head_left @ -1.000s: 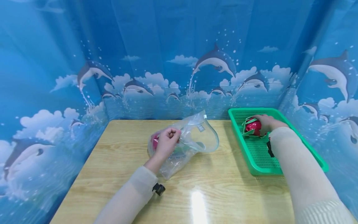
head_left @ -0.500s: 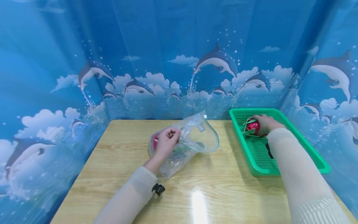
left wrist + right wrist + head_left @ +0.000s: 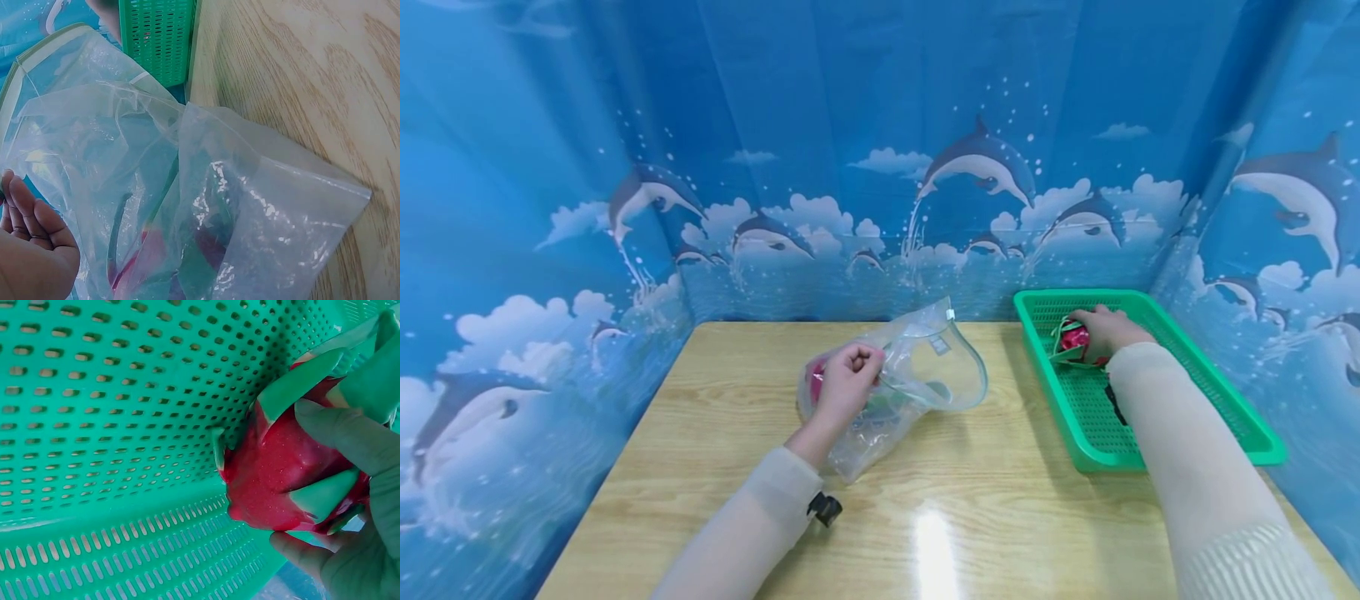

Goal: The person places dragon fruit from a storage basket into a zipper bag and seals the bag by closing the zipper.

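My left hand (image 3: 850,379) pinches the edge of a clear plastic zip bag (image 3: 880,437) lying on the table, its mouth spread open toward the right. Through the film in the left wrist view shows a pink-red fruit with green scales (image 3: 147,256), partly blurred by the plastic. Over at the right, my right hand (image 3: 1108,329) grips a red dragon fruit (image 3: 1075,337) inside the green basket. From the right wrist, thumb and fingers curl round the dragon fruit (image 3: 275,481), whose green scales stick out close to the perforated wall.
The shallow green plastic basket (image 3: 1078,454) stands at the table's right side, with raised walls all round. Wood-grain table (image 3: 1000,525) lies between bag and basket. A blue dolphin-print curtain (image 3: 850,125) encloses the back and sides.
My right hand has shifted slightly left over the dragon fruit, covering more of it, and the right forearm has swung a little left. The left hand and bag stay put.
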`<state>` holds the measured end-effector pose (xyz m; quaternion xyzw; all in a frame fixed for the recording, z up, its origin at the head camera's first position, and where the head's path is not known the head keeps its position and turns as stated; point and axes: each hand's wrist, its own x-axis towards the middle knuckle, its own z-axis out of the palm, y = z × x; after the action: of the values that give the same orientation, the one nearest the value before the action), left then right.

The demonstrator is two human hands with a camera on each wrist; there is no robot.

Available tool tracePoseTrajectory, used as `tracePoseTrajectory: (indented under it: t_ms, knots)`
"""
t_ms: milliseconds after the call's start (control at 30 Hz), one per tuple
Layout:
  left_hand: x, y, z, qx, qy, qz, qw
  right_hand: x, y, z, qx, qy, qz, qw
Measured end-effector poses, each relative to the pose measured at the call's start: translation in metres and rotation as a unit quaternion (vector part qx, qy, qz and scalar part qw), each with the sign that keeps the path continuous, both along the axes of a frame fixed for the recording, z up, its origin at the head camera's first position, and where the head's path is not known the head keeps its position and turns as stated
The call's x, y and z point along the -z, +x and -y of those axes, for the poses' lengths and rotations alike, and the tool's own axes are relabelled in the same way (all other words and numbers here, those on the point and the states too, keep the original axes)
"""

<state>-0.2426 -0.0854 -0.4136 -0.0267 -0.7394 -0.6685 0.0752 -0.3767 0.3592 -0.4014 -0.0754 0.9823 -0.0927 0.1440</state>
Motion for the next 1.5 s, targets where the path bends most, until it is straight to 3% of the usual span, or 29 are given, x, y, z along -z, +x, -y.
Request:
tracePoseTrajectory:
  t_ms: [667,1133,1500]
  knots:
    - [0.000,0.002,0.001,0.005,0.003,0.004,1.0000,-0.006,0.002,-0.003,-0.017,-0.007,-0.001,1.000]
    - [-0.001,0.003,0.001,0.004,-0.002,0.016,0.9999,-0.017,0.006,-0.010,-0.002,-0.041,0.067,0.997]
    - [0.003,0.002,0.002,0.001,-0.003,0.011,0.9999,-0.022,0.009,-0.011,-0.027,-0.042,0.095,0.994]
